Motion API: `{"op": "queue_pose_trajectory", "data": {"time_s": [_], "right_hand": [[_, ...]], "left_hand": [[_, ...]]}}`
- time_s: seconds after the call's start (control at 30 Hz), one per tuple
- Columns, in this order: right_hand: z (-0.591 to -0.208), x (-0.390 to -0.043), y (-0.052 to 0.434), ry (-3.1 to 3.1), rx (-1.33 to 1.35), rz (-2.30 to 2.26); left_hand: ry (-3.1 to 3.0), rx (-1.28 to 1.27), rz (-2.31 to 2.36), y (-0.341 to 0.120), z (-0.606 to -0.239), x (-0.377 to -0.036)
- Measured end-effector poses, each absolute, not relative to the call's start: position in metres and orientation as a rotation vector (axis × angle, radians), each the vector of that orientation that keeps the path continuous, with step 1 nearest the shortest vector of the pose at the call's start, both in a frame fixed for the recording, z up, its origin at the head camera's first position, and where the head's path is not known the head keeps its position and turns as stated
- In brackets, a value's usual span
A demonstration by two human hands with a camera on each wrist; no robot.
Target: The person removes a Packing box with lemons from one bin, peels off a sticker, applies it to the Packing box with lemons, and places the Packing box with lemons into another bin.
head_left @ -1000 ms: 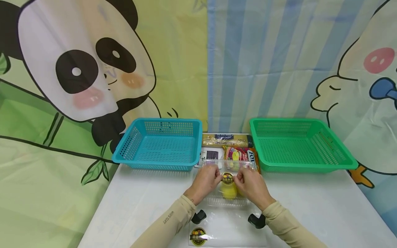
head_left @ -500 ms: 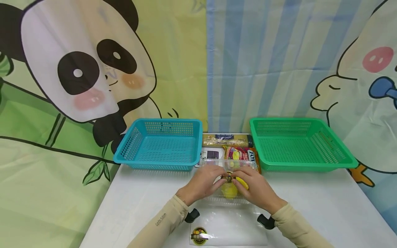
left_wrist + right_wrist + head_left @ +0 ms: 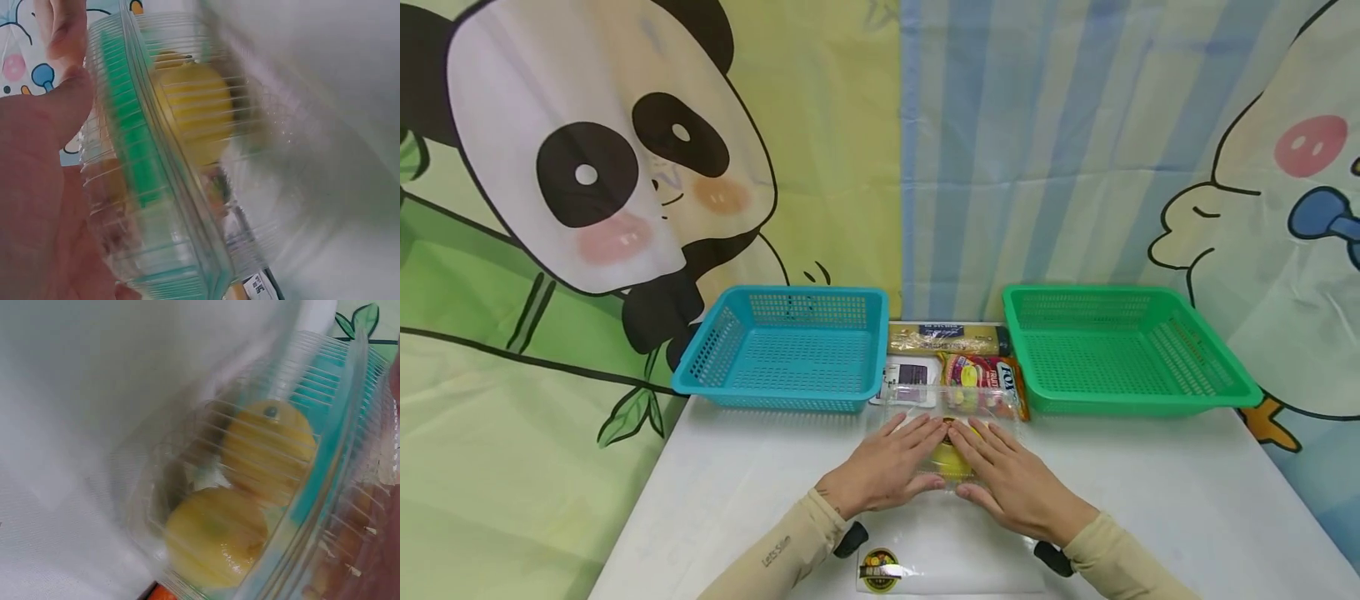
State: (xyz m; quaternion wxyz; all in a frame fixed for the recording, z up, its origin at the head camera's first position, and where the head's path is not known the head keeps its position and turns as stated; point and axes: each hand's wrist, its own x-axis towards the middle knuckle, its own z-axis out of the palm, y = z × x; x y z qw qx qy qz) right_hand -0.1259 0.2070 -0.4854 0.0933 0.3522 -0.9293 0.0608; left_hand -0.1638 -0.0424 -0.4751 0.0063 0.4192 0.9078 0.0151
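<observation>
A clear plastic clamshell box point(image 3: 958, 406) lies on the white table point(image 3: 1150, 492) in front of me, with yellow lemons point(image 3: 950, 457) inside. My left hand point(image 3: 891, 462) and right hand point(image 3: 1011, 475) lie flat on its lid side by side, fingers straight, pressing down. In the left wrist view the ribbed box point(image 3: 156, 187) fills the frame, one lemon point(image 3: 190, 112) inside and my left thumb point(image 3: 59, 115) against its side. Two lemons point(image 3: 215, 540) show through the ribbed wall point(image 3: 337, 487) in the right wrist view.
A blue basket point(image 3: 786, 350) stands at the back left and a green basket point(image 3: 1120, 350) at the back right. Between them lie a pasta pack point(image 3: 943, 337), a red snack bag point(image 3: 988, 375) and a white packet point(image 3: 912, 372). A clear stickered bag point(image 3: 940, 558) lies near the front edge.
Both hands have let go of the lid's stickered front edge, which they were pinching. They now lie flat on the lowered lid, with the arms stretched further forward.
</observation>
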Motion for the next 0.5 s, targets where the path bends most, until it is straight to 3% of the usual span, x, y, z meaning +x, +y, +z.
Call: {"op": "queue_pose_trajectory", "data": {"time_s": [0.5], "right_hand": [[-0.4930, -0.1276, 0.2138, -2.595, 0.970, 0.093]], "left_hand": [[2.934, 1.250, 0.058, -0.0523, -0.4736, -0.1608]]}}
